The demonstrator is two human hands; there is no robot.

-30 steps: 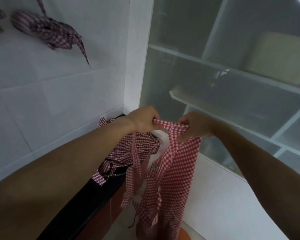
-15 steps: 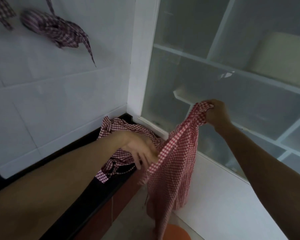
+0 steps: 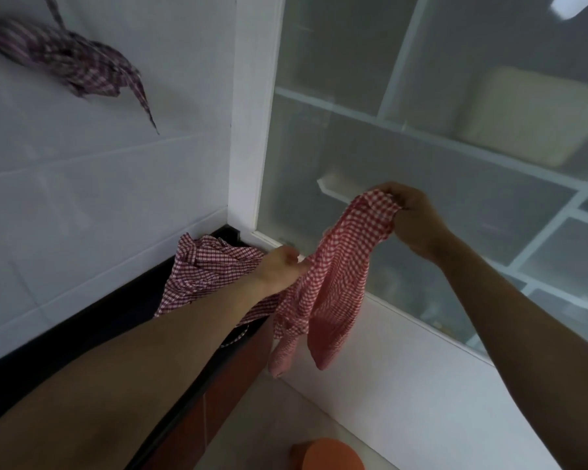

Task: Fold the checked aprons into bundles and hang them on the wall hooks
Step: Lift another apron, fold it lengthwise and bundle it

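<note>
In the corner where the white post (image 3: 252,130) meets the frosted glass partition (image 3: 421,147), seen from my head camera, I have one red checked apron (image 3: 333,276) stretched between my hands. My right hand (image 3: 411,215), out to the right of the post, pinches the bunched top of the cloth with curled fingers. My left hand (image 3: 280,271), just below the post's foot, grips the cloth lower down, though the fold hides my fingertips. The rest hangs loose below my hands. Behind my left wrist, a heap of unfolded aprons (image 3: 207,269) lies on the black ledge (image 3: 82,320) at the post's base. High to the left of the post, a finished bundle (image 3: 62,59) hangs on the tiled wall. I judge I'm early in folding this one: next I must bring both hands together to double it.
</note>
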